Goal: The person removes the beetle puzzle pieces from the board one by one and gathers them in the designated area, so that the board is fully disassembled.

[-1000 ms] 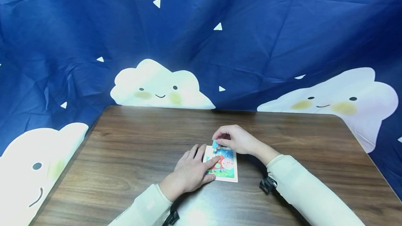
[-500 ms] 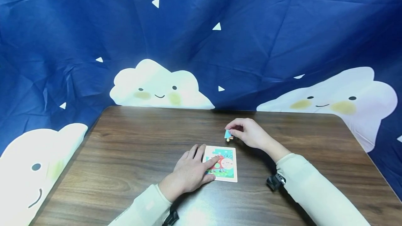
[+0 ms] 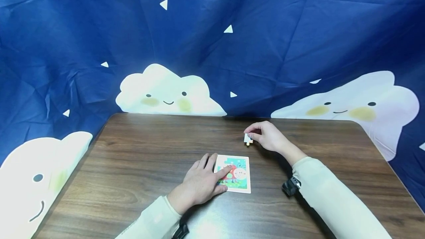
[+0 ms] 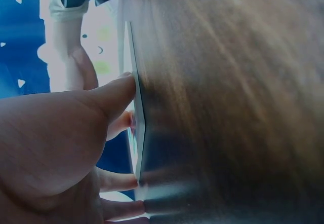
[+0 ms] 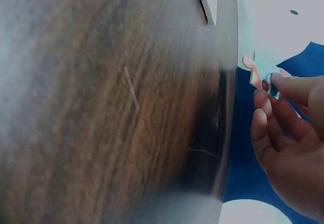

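Note:
A small jigsaw puzzle board (image 3: 241, 183) with a pale frame and a red ladybug picture lies on the table; a pale patch shows at its upper left. My left hand (image 3: 200, 183) rests on its left side with fingers spread, the index finger over the picture. In the left wrist view the thumb touches the edge of the board (image 4: 140, 117). Beyond the board, my right hand (image 3: 270, 137) pinches a puzzle piece (image 3: 247, 139) between thumb and fingers, above the table. The right wrist view shows the piece (image 5: 254, 77) with light blue and orange print, its knob pointing outward.
The brown wooden table (image 3: 149, 150) spreads around both hands. Behind it hangs a blue curtain (image 3: 206, 40) printed with white clouds and triangles. A black wrist camera (image 3: 291, 186) sits under the right sleeve.
My right hand has moved up and right, away from the board, carrying the puzzle piece off its upper left part. The piece has turned in the fingers. My left hand stays in place.

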A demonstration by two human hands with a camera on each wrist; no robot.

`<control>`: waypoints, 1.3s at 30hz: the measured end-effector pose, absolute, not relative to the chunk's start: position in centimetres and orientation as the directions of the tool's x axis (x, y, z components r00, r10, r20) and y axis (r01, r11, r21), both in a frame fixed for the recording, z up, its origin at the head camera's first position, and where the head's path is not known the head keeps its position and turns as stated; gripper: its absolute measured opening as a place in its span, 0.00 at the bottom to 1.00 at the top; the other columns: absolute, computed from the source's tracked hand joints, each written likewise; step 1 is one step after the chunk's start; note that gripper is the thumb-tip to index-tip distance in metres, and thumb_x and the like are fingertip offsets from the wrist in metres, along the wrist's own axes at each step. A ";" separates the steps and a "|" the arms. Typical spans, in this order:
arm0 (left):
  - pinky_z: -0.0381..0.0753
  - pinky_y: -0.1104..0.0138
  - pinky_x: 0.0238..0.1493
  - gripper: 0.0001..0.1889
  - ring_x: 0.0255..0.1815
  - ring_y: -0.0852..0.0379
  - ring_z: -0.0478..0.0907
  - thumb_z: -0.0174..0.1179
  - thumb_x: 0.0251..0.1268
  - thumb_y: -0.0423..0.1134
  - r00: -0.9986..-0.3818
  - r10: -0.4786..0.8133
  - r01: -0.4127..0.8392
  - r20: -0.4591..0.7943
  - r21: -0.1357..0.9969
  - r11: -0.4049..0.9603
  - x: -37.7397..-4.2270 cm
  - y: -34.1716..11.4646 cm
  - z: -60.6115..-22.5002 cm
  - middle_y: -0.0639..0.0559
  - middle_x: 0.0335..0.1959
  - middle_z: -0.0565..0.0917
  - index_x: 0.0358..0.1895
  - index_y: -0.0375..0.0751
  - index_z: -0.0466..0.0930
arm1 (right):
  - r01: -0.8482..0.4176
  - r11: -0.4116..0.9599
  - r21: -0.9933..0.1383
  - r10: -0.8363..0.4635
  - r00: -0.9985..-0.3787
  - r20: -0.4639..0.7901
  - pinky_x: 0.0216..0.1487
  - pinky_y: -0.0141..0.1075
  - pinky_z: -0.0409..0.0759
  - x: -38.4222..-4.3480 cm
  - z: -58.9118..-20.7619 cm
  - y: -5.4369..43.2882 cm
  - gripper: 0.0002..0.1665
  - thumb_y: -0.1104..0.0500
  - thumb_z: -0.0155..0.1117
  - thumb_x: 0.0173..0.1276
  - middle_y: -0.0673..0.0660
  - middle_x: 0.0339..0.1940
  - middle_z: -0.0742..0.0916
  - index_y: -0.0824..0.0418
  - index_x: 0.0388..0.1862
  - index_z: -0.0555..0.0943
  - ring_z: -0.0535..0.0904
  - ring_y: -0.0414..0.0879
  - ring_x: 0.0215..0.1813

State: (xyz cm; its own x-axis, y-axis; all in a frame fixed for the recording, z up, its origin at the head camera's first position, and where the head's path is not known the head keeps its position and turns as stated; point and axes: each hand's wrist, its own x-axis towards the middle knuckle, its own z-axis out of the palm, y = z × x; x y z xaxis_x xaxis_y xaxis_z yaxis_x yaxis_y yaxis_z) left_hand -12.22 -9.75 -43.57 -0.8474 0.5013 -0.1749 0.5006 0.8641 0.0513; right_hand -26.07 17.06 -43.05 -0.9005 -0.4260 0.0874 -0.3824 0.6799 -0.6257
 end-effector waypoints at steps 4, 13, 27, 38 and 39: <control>0.71 0.47 0.79 0.34 0.84 0.34 0.64 0.56 0.79 0.65 -0.846 0.505 0.504 -0.170 0.054 0.862 -12.3 -9.7 -43.6 0.37 0.84 0.63 0.84 0.76 0.62 | -0.370 0.691 -0.621 -0.424 -0.903 0.066 0.55 0.46 0.82 -26.5 -43.4 17.4 0.09 0.66 0.66 0.77 0.57 0.43 0.93 0.64 0.48 0.91 0.84 0.47 0.45; 0.70 0.47 0.79 0.33 0.85 0.34 0.63 0.55 0.80 0.66 -0.847 0.501 0.501 -0.180 0.049 0.864 -12.4 -9.6 -43.9 0.37 0.85 0.62 0.84 0.76 0.61 | -0.360 0.720 -0.593 -0.430 -0.902 0.025 0.54 0.45 0.82 -27.0 -44.1 18.1 0.09 0.67 0.65 0.77 0.58 0.41 0.92 0.66 0.47 0.91 0.84 0.48 0.44; 0.72 0.46 0.77 0.33 0.83 0.34 0.65 0.57 0.79 0.65 -0.845 0.510 0.510 -0.160 0.046 0.859 -12.1 -9.5 -43.5 0.37 0.84 0.64 0.84 0.76 0.63 | -0.392 0.733 -0.555 -0.426 -0.902 0.073 0.55 0.48 0.81 -27.4 -45.1 18.3 0.09 0.67 0.65 0.76 0.60 0.43 0.89 0.65 0.48 0.90 0.83 0.51 0.46; 0.72 0.47 0.78 0.34 0.85 0.35 0.64 0.54 0.80 0.66 -0.850 0.496 0.500 -0.179 0.025 0.866 -12.2 -9.6 -43.9 0.37 0.85 0.63 0.84 0.75 0.61 | -0.391 0.725 -0.567 -0.435 -0.898 0.064 0.45 0.37 0.77 -26.3 -44.7 18.5 0.10 0.65 0.75 0.69 0.60 0.40 0.85 0.68 0.47 0.89 0.80 0.48 0.41; 0.72 0.47 0.78 0.33 0.85 0.34 0.64 0.54 0.80 0.66 -0.850 0.496 0.501 -0.179 0.022 0.865 -12.2 -9.6 -43.8 0.37 0.85 0.63 0.85 0.74 0.61 | -0.395 0.724 -0.565 -0.437 -0.897 0.068 0.45 0.37 0.77 -26.2 -44.7 18.5 0.10 0.66 0.76 0.68 0.60 0.40 0.85 0.68 0.46 0.89 0.80 0.48 0.41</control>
State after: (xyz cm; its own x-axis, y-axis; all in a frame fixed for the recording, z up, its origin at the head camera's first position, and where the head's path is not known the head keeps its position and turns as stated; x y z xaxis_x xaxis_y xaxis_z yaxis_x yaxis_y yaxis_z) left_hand -12.21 -9.64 -43.85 -0.8497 0.4959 -0.1791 0.5005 0.8655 0.0219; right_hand -26.24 18.46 -44.72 -0.8968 -0.4371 0.0676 -0.3954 0.7239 -0.5653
